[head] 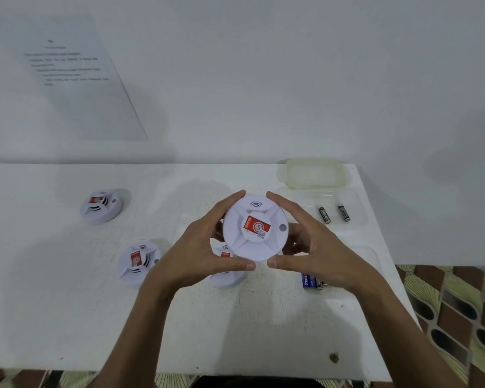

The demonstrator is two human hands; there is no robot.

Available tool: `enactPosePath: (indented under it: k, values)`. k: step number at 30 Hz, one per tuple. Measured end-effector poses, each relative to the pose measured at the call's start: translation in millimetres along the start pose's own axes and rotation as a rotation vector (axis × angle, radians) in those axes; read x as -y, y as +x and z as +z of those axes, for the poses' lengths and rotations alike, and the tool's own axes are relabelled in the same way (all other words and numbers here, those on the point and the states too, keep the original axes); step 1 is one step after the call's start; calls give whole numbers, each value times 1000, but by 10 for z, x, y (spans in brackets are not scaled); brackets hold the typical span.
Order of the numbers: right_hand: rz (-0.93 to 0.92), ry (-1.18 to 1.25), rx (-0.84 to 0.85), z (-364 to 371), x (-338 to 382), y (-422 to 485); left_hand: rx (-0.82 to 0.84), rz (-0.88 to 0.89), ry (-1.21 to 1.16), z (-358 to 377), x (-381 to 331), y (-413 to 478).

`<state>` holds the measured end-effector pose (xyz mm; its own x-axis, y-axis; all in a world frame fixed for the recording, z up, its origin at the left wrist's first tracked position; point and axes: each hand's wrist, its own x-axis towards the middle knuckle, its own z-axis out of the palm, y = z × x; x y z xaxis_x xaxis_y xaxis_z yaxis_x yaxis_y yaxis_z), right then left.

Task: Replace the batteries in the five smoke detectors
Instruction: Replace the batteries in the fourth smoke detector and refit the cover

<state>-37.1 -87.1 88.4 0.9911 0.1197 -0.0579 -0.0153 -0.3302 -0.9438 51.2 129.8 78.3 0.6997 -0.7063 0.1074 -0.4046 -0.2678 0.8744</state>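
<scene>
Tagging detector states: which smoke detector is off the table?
The centre detector, gripped at its rim by left hand and right hand. The far-left detector, front-left detector and half-hidden detector lie on the table.
</scene>
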Motion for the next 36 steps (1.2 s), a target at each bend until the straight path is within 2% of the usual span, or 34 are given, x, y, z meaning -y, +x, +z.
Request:
enactPosePath:
  k: [10,16,21,26,36]
  values:
    - [14,-23,-11,250,21,225,-6,-28,17,-279,146,-80]
    - [20,-50,-5,538,75,525,-76,-78,48,-598,365,-161]
    - [30,-191,-46,809,139,927,-113,-98,94,-953,671,-168]
    - [0,-373,-143,1126,29,1465,-57,-126,134,-1305,1070,-52]
    - [225,-548,-10,1444,-472,2357,50,-208,269,-1563,2051,306]
